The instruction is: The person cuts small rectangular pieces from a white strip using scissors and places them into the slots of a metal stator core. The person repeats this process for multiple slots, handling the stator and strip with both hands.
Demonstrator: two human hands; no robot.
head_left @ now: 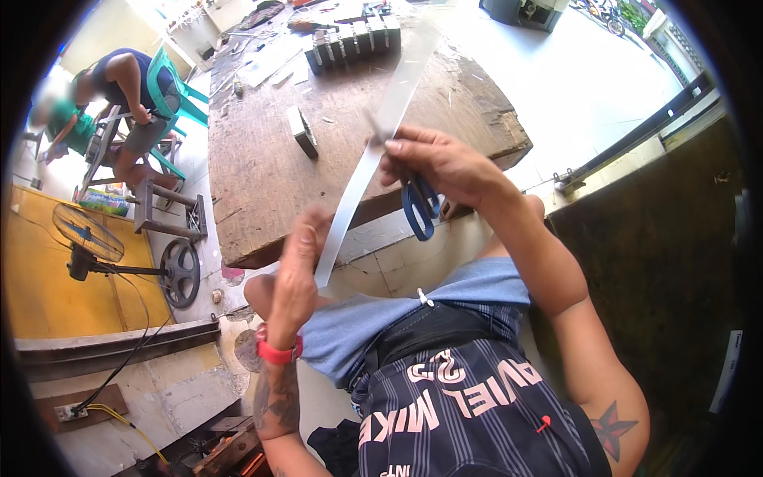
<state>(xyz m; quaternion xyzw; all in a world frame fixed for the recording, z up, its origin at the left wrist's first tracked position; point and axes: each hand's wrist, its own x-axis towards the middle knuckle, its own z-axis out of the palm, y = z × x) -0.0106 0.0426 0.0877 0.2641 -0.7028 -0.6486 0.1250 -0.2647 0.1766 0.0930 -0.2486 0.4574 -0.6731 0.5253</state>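
My right hand (441,163) is closed around a pair of scissors (421,208) with blue handles hanging below the palm; the short blades point up and left. A long, thin, pale translucent strip (355,191) passes by the fingertips and blades, from the far side of the wooden table (262,175) down past its near edge. Beside the strip's lower end, my left hand (298,262) is raised with fingers stretched out, smeared by motion; no firm grip on the strip shows. Left of the strip, a small dark block with a pale face (303,133) stands on the table.
A row of similar blocks (354,46) stands at the table's far side, among loose scraps and tools. To the left, two people sit near a green plastic chair (163,79). A stool (171,211) and a fan (87,234) are nearer. A dark panel (652,262) stands at right.
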